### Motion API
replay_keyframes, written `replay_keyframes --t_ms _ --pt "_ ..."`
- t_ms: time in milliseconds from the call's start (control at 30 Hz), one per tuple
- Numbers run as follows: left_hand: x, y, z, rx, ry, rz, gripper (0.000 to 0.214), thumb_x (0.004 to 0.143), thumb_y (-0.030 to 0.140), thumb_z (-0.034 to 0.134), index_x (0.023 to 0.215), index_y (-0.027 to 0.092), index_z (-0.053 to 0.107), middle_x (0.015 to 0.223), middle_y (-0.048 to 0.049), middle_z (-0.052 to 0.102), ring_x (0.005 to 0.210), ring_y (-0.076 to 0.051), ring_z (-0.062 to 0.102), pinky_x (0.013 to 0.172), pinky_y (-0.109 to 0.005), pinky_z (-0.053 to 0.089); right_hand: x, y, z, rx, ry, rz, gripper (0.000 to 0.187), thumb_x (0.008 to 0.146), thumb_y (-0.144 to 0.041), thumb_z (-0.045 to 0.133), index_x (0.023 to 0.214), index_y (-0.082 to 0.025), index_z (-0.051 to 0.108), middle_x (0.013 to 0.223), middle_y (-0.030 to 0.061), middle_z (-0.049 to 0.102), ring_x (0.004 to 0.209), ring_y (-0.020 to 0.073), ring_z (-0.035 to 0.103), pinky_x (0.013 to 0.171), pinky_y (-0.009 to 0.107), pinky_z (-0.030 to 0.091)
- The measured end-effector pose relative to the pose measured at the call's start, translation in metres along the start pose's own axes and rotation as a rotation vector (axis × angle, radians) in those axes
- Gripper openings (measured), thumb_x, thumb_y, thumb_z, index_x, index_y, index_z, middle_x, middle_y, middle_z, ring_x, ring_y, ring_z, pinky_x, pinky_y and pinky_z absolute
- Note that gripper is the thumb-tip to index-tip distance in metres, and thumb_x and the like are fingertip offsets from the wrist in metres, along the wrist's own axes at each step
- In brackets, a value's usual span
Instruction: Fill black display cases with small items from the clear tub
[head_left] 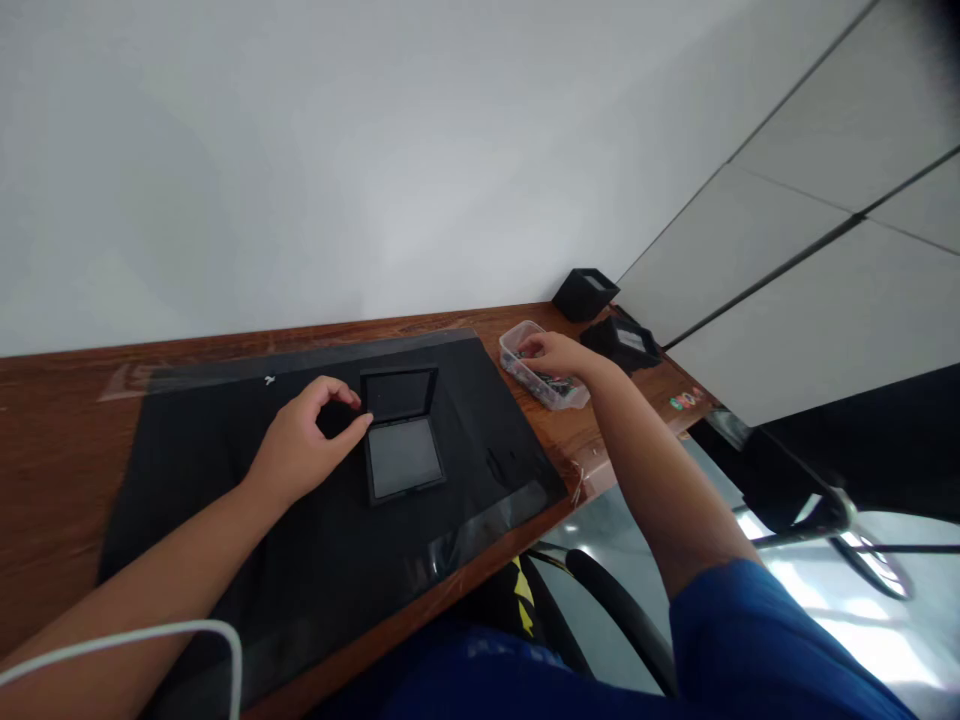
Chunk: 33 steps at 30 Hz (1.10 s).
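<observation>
A flat black hinged case [405, 458] lies on a black mat [315, 560], its lid [399, 395] raised and a grey pad-like surface showing in the base. My left hand [307, 435] is at the case's left side, thumb and fingers curved apart with a gap between them; the thumb tip is by the hinge. Off to the right, my right hand [553, 357] reaches into a clear plastic tub [517, 335] of small mixed items, too small to name. Its fingers are bent down among them, and whether they grip one is hidden.
Two black boxes [585, 293] stand behind the tub by the wall. Small coloured rings [684, 400] lie at the wooden table's [45, 430] right end. A tiny white piece [270, 380] sits on the mat. A white cable [180, 628] crosses my left forearm. A chair armrest [619, 610] is below the edge.
</observation>
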<state>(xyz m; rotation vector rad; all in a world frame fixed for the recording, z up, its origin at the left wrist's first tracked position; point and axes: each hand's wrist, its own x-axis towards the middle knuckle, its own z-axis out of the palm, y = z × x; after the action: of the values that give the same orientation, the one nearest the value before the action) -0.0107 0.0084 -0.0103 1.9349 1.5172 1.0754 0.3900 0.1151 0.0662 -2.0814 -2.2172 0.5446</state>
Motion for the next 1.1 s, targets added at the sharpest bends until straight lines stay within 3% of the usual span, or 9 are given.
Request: replay_keyframes --t_ms 100,233,400,767,867,933,1000,1100 --pt "0.0 0.0 0.0 0.003 -0.027 -0.013 0.027 0.087 0.05 0.068 0.096 0.025 0.061 0.1 -0.0017 0.071 0.097 -0.024 0.069 0.083 -0.034 0.051 0.004 0.004 0.004 -0.066 0.003 -0.045 0.039 0.078 -0.038 0.084 0.111 -0.018 0.08 0.103 0.0075 0.08 0.085 0.0189 0.07 0.073 0.025 0.05" --pt "0.001 0.001 -0.001 0.034 -0.044 -0.019 0.028 0.088 0.051 0.066 0.096 0.025 0.062 0.099 -0.0019 0.071 0.091 -0.024 0.068 0.073 -0.032 0.05 0.005 0.003 0.008 -0.141 0.035 -0.071 0.023 0.085 -0.035 0.075 0.102 -0.02 0.081 0.103 0.007 0.08 0.09 0.0206 0.07 0.075 0.026 0.048" --pt "0.001 0.002 -0.001 0.045 -0.041 -0.027 0.028 0.087 0.052 0.065 0.095 0.025 0.063 0.098 -0.0018 0.072 0.086 -0.023 0.067 0.064 -0.03 0.047 0.004 0.004 0.012 -0.175 0.084 -0.07 0.018 0.091 -0.031 0.069 0.097 -0.019 0.08 0.101 0.007 0.081 0.089 0.0194 0.071 0.075 0.026 0.046" --pt "0.002 0.001 0.0 0.042 -0.016 -0.033 0.028 0.085 0.052 0.068 0.092 0.025 0.066 0.095 -0.0014 0.074 0.064 -0.017 0.059 0.051 -0.028 0.041 -0.002 0.013 0.009 -0.061 0.157 -0.095 0.011 0.088 -0.025 0.071 0.088 -0.018 0.08 0.09 0.0066 0.08 0.08 0.0178 0.069 0.075 0.027 0.047" --pt "0.002 -0.003 0.001 0.05 0.012 -0.019 0.027 0.084 0.051 0.07 0.093 0.025 0.066 0.1 -0.0021 0.075 0.076 -0.021 0.065 0.06 -0.03 0.048 -0.006 0.022 0.004 0.015 0.191 -0.089 0.014 0.088 -0.027 0.071 0.091 -0.016 0.079 0.086 0.0061 0.078 0.073 0.016 0.066 0.072 0.027 0.049" --pt "0.003 -0.007 0.002 0.05 0.059 0.041 0.025 0.084 0.048 0.072 0.091 0.025 0.066 0.105 -0.004 0.075 0.095 -0.025 0.069 0.078 -0.035 0.054 -0.008 0.028 0.001 0.061 0.209 -0.08 0.016 0.086 -0.028 0.072 0.091 -0.015 0.079 0.084 0.0059 0.078 0.07 0.0155 0.065 0.07 0.027 0.049" --pt "0.005 -0.01 0.002 0.044 0.108 0.107 0.024 0.083 0.047 0.074 0.089 0.025 0.066 0.111 -0.0063 0.075 0.108 -0.029 0.068 0.096 -0.042 0.052 -0.01 0.034 -0.002 0.103 0.218 -0.073 0.015 0.083 -0.027 0.074 0.09 -0.015 0.079 0.085 0.0057 0.078 0.069 0.0152 0.064 0.069 0.027 0.049" --pt "0.007 -0.013 0.003 0.039 0.146 0.16 0.025 0.083 0.047 0.075 0.088 0.024 0.065 0.114 -0.0083 0.075 0.112 -0.031 0.067 0.106 -0.049 0.047 -0.012 0.039 -0.004 0.171 0.242 -0.062 0.016 0.08 -0.027 0.075 0.09 -0.016 0.078 0.086 0.0056 0.078 0.071 0.0154 0.065 0.07 0.027 0.05"
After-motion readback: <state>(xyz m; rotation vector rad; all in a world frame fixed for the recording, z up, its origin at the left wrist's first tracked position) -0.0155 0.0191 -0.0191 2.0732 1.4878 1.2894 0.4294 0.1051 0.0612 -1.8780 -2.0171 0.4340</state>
